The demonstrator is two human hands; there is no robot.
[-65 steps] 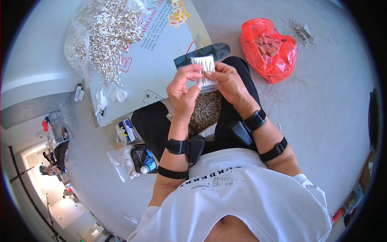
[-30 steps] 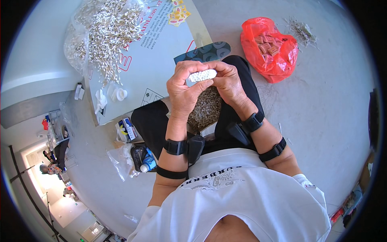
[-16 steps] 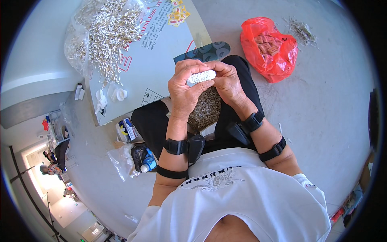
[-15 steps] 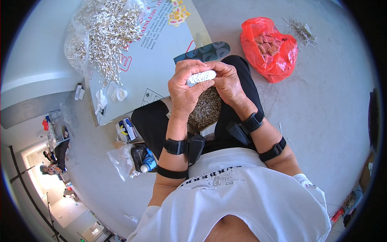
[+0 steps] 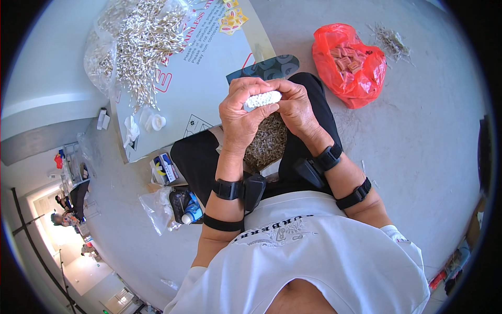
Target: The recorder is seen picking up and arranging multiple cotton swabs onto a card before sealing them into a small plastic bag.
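Note:
Between my hands, above my lap, is a tight bundle of cotton swabs (image 5: 263, 99), its white tips facing up toward me. My left hand (image 5: 243, 112) curls round the left side of the bundle, thumb below and fingers above. My right hand (image 5: 299, 107) pinches its right end, fingertips meeting those of the left hand. The swabs' sticks and any wrapping round them are mostly hidden by the fingers. Below, between my thighs, a container holds a mass of loose swabs (image 5: 265, 144). A large heap of cotton swabs (image 5: 149, 42) spills from a clear plastic bag on the table.
The table (image 5: 178, 104) to the left bears yellow-and-white stickers (image 5: 232, 21) and a small white round item (image 5: 158, 122). On the floor are a red plastic bag (image 5: 361, 83) of pinkish bundles, a scatter of thin sticks (image 5: 392, 42), and a black pouch with a blue bottle (image 5: 192, 209).

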